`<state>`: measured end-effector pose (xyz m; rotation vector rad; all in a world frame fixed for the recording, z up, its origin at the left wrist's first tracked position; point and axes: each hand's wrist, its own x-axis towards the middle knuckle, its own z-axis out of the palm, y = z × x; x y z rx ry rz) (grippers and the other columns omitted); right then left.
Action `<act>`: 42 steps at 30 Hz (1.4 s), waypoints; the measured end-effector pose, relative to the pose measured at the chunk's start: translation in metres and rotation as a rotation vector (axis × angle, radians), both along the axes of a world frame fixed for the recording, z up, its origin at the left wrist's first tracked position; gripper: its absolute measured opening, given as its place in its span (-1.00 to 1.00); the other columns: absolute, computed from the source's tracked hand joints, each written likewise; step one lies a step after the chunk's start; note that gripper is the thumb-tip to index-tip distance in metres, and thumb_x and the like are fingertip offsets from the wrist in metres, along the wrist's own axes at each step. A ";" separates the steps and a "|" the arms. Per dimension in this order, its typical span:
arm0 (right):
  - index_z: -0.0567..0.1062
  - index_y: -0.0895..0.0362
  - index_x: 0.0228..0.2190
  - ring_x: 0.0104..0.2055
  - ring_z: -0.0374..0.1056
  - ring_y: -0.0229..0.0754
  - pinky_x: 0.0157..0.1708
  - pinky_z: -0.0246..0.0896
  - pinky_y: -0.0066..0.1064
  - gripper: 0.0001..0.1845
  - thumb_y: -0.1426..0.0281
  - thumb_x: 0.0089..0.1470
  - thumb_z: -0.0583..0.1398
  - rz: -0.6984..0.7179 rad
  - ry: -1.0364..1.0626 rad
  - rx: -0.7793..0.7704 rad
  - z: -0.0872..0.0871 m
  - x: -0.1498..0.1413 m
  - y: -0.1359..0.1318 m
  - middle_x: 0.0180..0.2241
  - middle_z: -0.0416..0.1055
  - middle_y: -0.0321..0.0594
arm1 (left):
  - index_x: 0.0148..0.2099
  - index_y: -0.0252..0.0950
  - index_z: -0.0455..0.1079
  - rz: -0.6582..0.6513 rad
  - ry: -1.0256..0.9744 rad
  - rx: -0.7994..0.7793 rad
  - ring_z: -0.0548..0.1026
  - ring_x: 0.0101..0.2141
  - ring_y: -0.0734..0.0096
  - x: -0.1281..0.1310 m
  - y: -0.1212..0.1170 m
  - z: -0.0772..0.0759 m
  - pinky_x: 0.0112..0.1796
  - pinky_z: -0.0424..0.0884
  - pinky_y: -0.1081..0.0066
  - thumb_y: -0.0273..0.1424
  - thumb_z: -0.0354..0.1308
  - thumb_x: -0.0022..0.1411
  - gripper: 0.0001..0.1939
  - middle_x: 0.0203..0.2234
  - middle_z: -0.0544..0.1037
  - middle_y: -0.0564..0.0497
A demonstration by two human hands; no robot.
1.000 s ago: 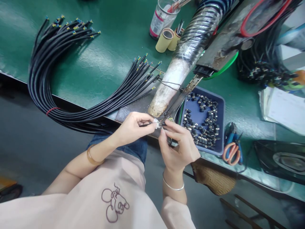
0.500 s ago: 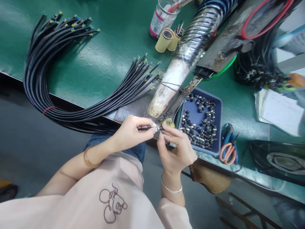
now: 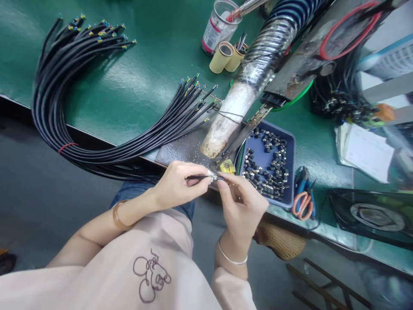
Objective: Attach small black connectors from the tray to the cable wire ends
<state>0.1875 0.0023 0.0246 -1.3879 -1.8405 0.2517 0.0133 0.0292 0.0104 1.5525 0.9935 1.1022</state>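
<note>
My left hand [image 3: 180, 184] pinches a black cable [image 3: 196, 176] close to its stripped end. In the fingertips of my right hand [image 3: 242, 201] is a small black connector [image 3: 220, 177] with metal pins, facing the cable end. The two meet, or nearly so; finger tips partly hide the joint. Just above them ends a soldering iron [image 3: 238, 140], its tip close to my fingers. Beside it, the taped mouth of a silver hose [image 3: 222, 120] points down at the same spot.
A thick bundle of black cables [image 3: 106, 156] with stripped ends curves along the left. Right of my hands, a blue tray [image 3: 291, 172] holds many connectors. Pliers and cutters [image 3: 303, 202], papers [image 3: 368, 150], yellow cups [image 3: 221, 57] and a plastic jar [image 3: 215, 32] stand around.
My right hand's thumb and fingers have closed in on the connector, and its pins now line up with the cable end. Both hands sit slightly lower, away from the iron tip.
</note>
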 end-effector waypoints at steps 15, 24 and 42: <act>0.58 0.11 -0.27 -0.61 0.17 -0.40 -0.59 0.11 -0.50 -0.85 0.37 0.28 0.20 -0.028 0.134 -0.053 -0.013 -0.009 0.016 -0.40 0.52 -0.31 | -0.42 -0.39 0.50 0.077 -0.250 -0.326 0.41 -0.49 0.52 0.008 0.013 -0.003 -0.45 0.39 0.56 -0.35 0.20 0.14 -0.81 -0.54 0.50 0.02; 0.57 0.09 -0.29 -0.56 0.28 -0.33 -0.58 0.16 -0.47 -0.79 0.26 0.29 0.19 -0.008 0.220 -0.148 -0.011 -0.007 0.020 -0.41 0.51 -0.29 | -0.40 -0.40 0.57 0.031 -0.241 -0.279 0.44 -0.50 0.52 0.003 0.020 0.001 -0.47 0.42 0.57 -0.41 0.24 0.08 -0.86 -0.53 0.56 0.01; 0.58 0.10 -0.33 -0.58 0.26 -0.34 -0.55 0.17 -0.48 -0.82 0.30 0.25 0.20 0.046 0.163 -0.260 -0.002 0.004 0.023 -0.42 0.53 -0.29 | -0.39 -0.40 0.59 0.007 -0.103 -0.297 0.47 -0.47 0.45 0.003 0.018 -0.001 -0.42 0.41 0.53 -0.38 0.20 0.09 -0.81 -0.52 0.58 0.00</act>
